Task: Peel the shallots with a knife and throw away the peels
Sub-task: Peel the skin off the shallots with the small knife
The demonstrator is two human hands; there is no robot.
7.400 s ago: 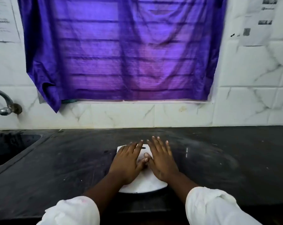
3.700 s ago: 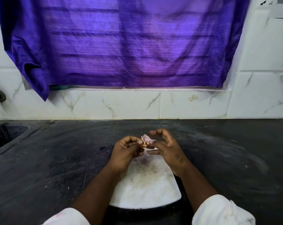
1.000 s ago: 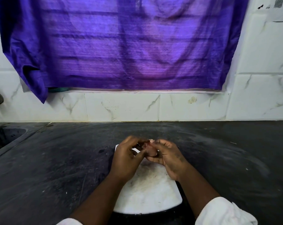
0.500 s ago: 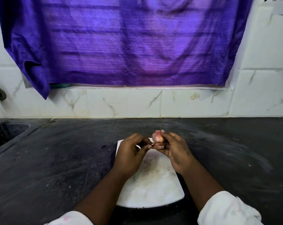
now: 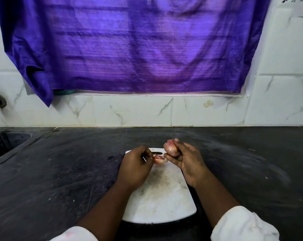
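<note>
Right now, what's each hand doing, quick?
Left hand: closed, pinching a piece of peel over the cutting board.
Right hand: closed on the shallot.

Both forearms are reaching forward from white sleeves, bare from the elbow down, and converging toward each other. The left hand (image 5: 134,166) is curling knuckles-up, its fingertips pinching together toward the right hand and holding something small. The right hand (image 5: 187,158) is sitting slightly higher and farther forward, its wrist bending inward and its thumb and fingers (image 5: 179,145) wrapping round a rounded object at the fingertips, close to the left hand but not touching it.
</note>
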